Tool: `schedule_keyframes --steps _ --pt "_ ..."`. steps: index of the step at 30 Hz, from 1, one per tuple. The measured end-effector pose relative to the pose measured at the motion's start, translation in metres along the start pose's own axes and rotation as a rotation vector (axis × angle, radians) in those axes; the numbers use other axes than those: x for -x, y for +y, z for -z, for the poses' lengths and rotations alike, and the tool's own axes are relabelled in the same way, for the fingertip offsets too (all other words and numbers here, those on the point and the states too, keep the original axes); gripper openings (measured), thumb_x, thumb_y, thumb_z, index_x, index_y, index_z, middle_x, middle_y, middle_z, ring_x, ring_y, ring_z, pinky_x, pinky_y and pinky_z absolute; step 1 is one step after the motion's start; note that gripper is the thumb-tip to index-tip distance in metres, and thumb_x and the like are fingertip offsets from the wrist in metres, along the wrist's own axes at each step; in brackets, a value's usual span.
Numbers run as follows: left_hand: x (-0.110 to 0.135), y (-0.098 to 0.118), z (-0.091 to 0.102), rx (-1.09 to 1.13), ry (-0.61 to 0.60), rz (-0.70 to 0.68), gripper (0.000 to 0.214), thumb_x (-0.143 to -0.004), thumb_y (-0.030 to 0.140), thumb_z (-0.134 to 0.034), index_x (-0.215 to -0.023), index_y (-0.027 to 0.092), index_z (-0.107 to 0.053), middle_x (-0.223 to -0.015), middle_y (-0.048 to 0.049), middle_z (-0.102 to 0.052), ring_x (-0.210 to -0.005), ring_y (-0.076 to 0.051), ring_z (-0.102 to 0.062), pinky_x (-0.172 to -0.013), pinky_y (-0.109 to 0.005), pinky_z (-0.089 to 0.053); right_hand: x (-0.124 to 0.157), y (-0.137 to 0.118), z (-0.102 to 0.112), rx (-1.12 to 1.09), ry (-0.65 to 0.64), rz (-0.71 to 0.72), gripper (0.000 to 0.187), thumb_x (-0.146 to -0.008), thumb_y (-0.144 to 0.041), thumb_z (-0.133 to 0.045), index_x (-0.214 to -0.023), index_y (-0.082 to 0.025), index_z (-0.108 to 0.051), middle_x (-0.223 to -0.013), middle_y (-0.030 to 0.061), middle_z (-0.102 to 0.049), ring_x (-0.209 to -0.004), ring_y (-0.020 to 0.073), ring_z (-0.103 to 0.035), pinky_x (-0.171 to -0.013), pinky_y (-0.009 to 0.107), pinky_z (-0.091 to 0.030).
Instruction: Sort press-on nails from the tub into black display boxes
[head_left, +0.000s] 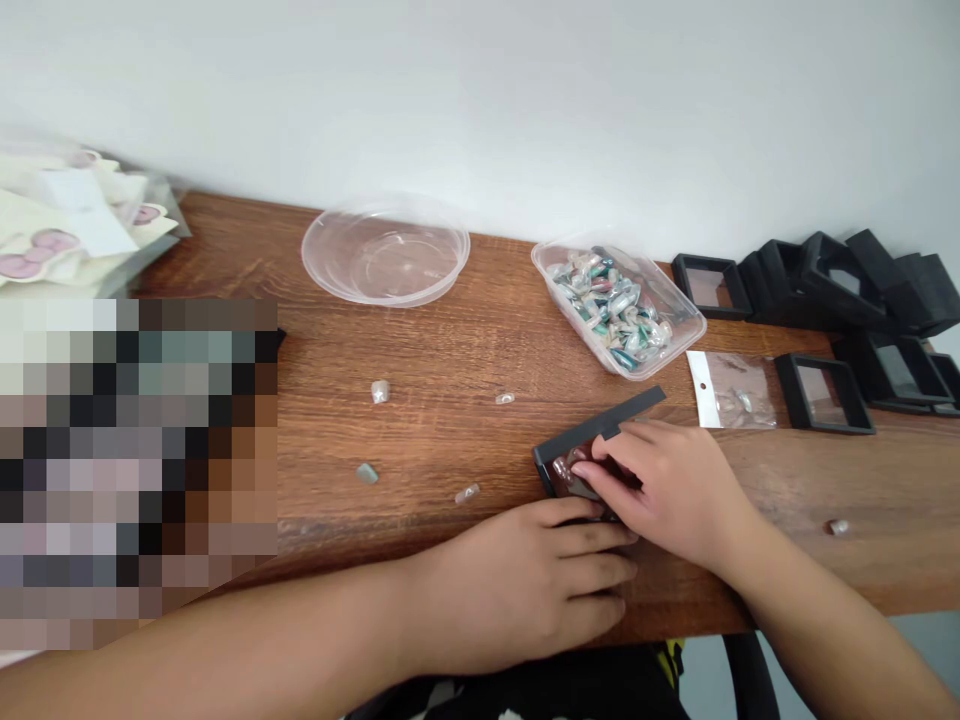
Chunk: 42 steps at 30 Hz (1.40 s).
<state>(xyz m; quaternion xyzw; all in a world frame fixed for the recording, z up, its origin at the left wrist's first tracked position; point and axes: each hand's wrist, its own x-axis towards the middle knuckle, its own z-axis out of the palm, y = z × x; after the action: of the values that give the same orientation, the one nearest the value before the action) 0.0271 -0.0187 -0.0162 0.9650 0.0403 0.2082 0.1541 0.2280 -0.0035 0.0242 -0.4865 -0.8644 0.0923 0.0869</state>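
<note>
A shallow black box frame [600, 424] lies tilted on the table, with a few shiny press-on nails [561, 468] at its left end. My right hand [675, 485] reaches over it, thumb and forefinger pinched at one of these nails; the other fingers are curled and partly hidden. Flat against the near side of the frame rests my left hand [555, 575], its fingers spread and holding nothing. Both hands cover much of the frame's inside. Loose nails lie to the left, among them a clear one [467, 493] and a grey-green one [367, 473].
A clear rectangular tub [546, 262] full of nails stands behind the frame, with a clear round tub [319, 262] farther left. Right are a small plastic bag [739, 390] and several black frames [825, 395]. Packed cards [90, 215] lie far left; a blurred patch hides the area below.
</note>
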Motion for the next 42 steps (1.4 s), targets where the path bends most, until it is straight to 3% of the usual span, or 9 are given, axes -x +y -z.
schedule_keyframes --steps 8,17,22,25,29,33,37,40,42 --pt "0.001 -0.001 -0.001 0.027 0.021 0.001 0.011 -0.098 0.023 -0.061 -0.103 0.024 -0.071 -0.127 0.0047 -0.07 -0.125 -0.018 -0.058 -0.109 -0.036 -0.043 -0.001 0.001 0.002 -0.09 -0.01 -0.09 0.026 -0.092 -0.038 -0.06 -0.073 -0.02 -0.058 -0.058 -0.003 -0.058 -0.053 0.0129 -0.051 -0.055 0.026 -0.027" --pt "0.0 -0.001 -0.001 0.036 0.02 0.003 0.02 -0.103 0.021 -0.05 -0.11 0.023 -0.069 -0.127 0.0029 -0.07 -0.125 -0.017 -0.056 -0.115 -0.036 -0.035 -0.002 -0.003 -0.002 -0.03 -0.023 -0.027 0.029 -0.097 -0.034 -0.055 -0.075 -0.018 -0.064 -0.069 0.002 -0.068 -0.063 0.017 -0.061 -0.059 0.029 -0.029" --pt "0.001 -0.001 -0.002 0.056 0.011 0.007 0.018 -0.102 0.021 -0.052 -0.109 0.023 -0.068 -0.127 0.0036 -0.069 -0.126 -0.017 -0.056 -0.117 -0.036 -0.032 -0.001 -0.004 0.002 -0.202 -0.02 0.005 0.029 -0.099 -0.035 -0.054 -0.08 -0.019 -0.07 -0.072 0.0006 -0.071 -0.063 0.0146 -0.062 -0.06 0.027 -0.036" --pt "0.003 -0.001 -0.002 0.061 0.002 0.015 0.016 -0.102 0.022 -0.053 -0.109 0.024 -0.068 -0.129 0.0052 -0.068 -0.13 -0.018 -0.054 -0.116 -0.037 -0.034 -0.001 -0.003 0.012 -0.323 0.067 0.011 0.024 -0.097 -0.031 -0.057 -0.082 -0.019 -0.072 -0.068 -0.0005 -0.069 -0.059 0.011 -0.059 -0.058 0.024 -0.04" --pt "0.003 -0.002 -0.001 0.074 0.004 0.014 0.021 -0.104 0.022 -0.048 -0.11 0.024 -0.067 -0.13 0.0056 -0.068 -0.133 -0.017 -0.052 -0.113 -0.036 -0.037 -0.001 0.011 0.025 -0.39 0.279 0.04 0.019 -0.093 -0.024 -0.062 -0.076 -0.019 -0.068 -0.062 -0.0023 -0.066 -0.052 0.008 -0.055 -0.05 0.022 -0.04" --pt "0.002 -0.002 -0.002 0.08 0.0 0.015 0.024 -0.106 0.022 -0.044 -0.113 0.024 -0.067 -0.132 0.0045 -0.067 -0.136 -0.017 -0.05 -0.116 -0.036 -0.033 -0.006 0.04 0.023 -0.34 0.548 -0.119 0.006 -0.089 -0.022 -0.066 -0.092 -0.023 -0.072 -0.059 -0.0058 -0.057 -0.051 0.0098 -0.048 -0.052 0.024 -0.039" --pt "0.003 -0.002 -0.003 0.092 -0.011 0.007 0.025 -0.105 0.022 -0.044 -0.116 0.023 -0.066 -0.134 0.0034 -0.066 -0.137 -0.018 -0.049 -0.117 -0.037 -0.031 -0.014 0.062 0.012 -0.309 0.404 -0.216 0.031 -0.094 -0.032 -0.058 -0.122 -0.025 -0.068 -0.062 -0.0043 -0.057 -0.053 0.0128 -0.047 -0.056 0.027 -0.041" --pt "0.003 -0.003 -0.003 0.099 -0.019 0.0 0.023 -0.104 0.023 -0.047 -0.116 0.023 -0.066 -0.134 0.0018 -0.066 -0.138 -0.019 -0.049 -0.117 -0.037 -0.032 -0.016 0.063 0.009 -0.247 0.255 -0.279 0.032 -0.097 -0.041 -0.053 -0.116 -0.024 -0.071 -0.077 0.0019 -0.07 -0.06 0.0149 -0.056 -0.06 0.028 -0.042" --pt "0.003 -0.003 -0.003 0.101 -0.021 -0.014 0.021 -0.102 0.023 -0.05 -0.116 0.023 -0.066 -0.133 0.0019 -0.067 -0.138 -0.021 -0.05 -0.117 -0.039 -0.033 -0.015 0.061 0.012 -0.238 0.224 -0.288 0.032 -0.098 -0.044 -0.051 -0.103 -0.022 -0.073 -0.083 0.0039 -0.073 -0.065 0.0163 -0.06 -0.062 0.028 -0.042"
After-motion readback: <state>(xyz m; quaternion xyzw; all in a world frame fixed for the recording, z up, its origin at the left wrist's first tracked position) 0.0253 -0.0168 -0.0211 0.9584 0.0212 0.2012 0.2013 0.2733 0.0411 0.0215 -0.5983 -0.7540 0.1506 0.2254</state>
